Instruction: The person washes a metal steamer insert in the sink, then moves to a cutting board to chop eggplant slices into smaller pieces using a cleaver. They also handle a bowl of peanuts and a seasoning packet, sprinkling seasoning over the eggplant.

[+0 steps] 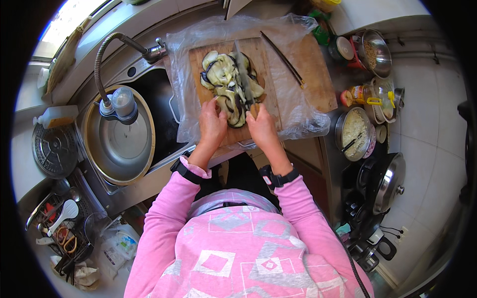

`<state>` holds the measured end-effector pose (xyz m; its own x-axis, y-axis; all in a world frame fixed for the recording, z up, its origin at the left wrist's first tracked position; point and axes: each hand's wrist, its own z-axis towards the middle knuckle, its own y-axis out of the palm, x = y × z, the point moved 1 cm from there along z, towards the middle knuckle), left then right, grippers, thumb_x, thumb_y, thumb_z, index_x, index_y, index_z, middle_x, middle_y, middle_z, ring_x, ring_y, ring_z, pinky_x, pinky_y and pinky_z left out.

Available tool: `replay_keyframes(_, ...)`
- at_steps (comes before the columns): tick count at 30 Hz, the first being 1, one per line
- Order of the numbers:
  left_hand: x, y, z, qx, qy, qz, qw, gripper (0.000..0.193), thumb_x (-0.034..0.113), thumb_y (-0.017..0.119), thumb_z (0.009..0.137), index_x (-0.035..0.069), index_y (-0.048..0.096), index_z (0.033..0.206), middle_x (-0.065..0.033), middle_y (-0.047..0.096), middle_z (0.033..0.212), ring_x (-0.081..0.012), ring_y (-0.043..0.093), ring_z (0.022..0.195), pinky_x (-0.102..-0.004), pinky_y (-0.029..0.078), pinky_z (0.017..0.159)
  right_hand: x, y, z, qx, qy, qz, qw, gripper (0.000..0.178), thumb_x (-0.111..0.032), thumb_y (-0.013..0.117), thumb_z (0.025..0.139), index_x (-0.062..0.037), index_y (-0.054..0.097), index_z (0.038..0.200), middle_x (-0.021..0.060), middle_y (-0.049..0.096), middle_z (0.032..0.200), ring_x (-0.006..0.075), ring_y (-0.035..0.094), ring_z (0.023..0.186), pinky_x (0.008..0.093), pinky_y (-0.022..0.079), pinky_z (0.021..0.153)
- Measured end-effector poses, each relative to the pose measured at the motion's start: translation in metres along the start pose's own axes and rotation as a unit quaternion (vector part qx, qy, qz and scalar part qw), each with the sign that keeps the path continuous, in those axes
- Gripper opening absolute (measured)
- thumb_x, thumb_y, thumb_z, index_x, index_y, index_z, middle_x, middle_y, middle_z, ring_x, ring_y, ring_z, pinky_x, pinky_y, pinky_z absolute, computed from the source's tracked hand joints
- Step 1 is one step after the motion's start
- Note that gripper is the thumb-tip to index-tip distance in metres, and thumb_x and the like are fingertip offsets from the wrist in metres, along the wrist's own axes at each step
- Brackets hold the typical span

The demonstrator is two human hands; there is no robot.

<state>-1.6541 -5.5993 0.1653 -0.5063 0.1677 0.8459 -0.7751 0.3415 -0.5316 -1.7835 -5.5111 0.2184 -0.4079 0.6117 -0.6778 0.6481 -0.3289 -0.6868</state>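
I see a pink long-sleeved top (198,241) printed with white and grey squares and diamonds, frilly left cuff (198,169), black left wrist strap (185,173), black right wrist strap (284,179) with boxy dark module (267,175), black trousers (242,171), thin black cable (350,258) along right side.

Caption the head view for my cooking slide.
Right hand holding a knife amid sliced eggplant on a wooden board, left hand at the pile's near edge.

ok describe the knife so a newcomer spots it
Find the wooden board right of the sink, bearing a pile of sliced eggplant. The knife runs along that pile, its handle in the right hand. Unlike the thin dark chopsticks farther right, it has a grey metal blade.
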Motion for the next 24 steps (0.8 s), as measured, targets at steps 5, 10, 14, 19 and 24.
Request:
replay_keyframes(5, -0.018, -0.004, 0.003, 0.009, -0.013, 0.006, 1.0, 0.037, 0.005, 0.064, 0.078, -0.004, 0.062, 0.114, -0.0194, 0.059, 0.092, -0.0354, 0.059, 0.083, -0.0421, 0.048, 0.076, 0.001, -0.002, -0.019, 0.032, -0.055, 0.033, 0.997, 0.031, -0.02, 0.065, 0.087, -0.0003, 0.055, 0.108, 0.0262, 0.065, 0.08, 0.046, 0.063, 0.08, 0.0495, 0.05, 0.068)
replay_keyframes(10, -0.03, -0.013, 0.003, 0.011, -0.04, 0.005, 0.999, 0.039, 0.003, 0.063, 0.078, -0.004, 0.061, 0.117, -0.0163, 0.059, 0.091, -0.0301, 0.061, 0.084, -0.0389, 0.049, 0.077, 0.002, 0.02, -0.024, 0.001, -0.054, -0.041, 0.998, 0.029, -0.02, 0.066, 0.087, -0.0011, 0.054, 0.104, 0.026, 0.065, 0.08, 0.0461, 0.063, 0.078, 0.0496, 0.049, 0.065)
replay_keyframes(14, -0.036, -0.017, -0.003, 0.003, -0.033, -0.031, 0.999, 0.037, 0.001, 0.06, 0.079, -0.004, 0.061, 0.116, -0.0168, 0.061, 0.094, -0.0316, 0.062, 0.086, -0.0399, 0.05, 0.08, 0.002, 0.017, -0.033, 0.018, -0.094, 0.003, 0.995, 0.028, -0.021, 0.066, 0.086, -0.0017, 0.052, 0.1, 0.0253, 0.064, 0.076, 0.0459, 0.063, 0.074, 0.052, 0.048, 0.062)
replay_keyframes(19, -0.044, -0.023, -0.022, 0.039, -0.032, 0.011, 0.999, 0.03, 0.0, 0.058, 0.08, -0.004, 0.06, 0.11, -0.0178, 0.061, 0.096, -0.0342, 0.061, 0.086, -0.0416, 0.049, 0.08, 0.0, 0.008, -0.069, -0.014, -0.099, 0.008, 0.995, 0.028, -0.02, 0.067, 0.085, -0.0029, 0.051, 0.101, 0.0245, 0.064, 0.073, 0.0445, 0.063, 0.072, 0.0525, 0.049, 0.061)
replay_keyframes(24, -0.036, -0.026, -0.03, 0.028, -0.043, 0.039, 0.998, 0.022, 0.0, 0.058, 0.08, -0.003, 0.059, 0.102, -0.019, 0.061, 0.096, -0.0346, 0.061, 0.085, -0.0416, 0.049, 0.079, 0.007, 0.021, -0.057, 0.009, -0.098, -0.066, 0.993, 0.029, -0.018, 0.066, 0.085, -0.0033, 0.05, 0.105, 0.0247, 0.064, 0.074, 0.0438, 0.063, 0.071, 0.0532, 0.048, 0.062)
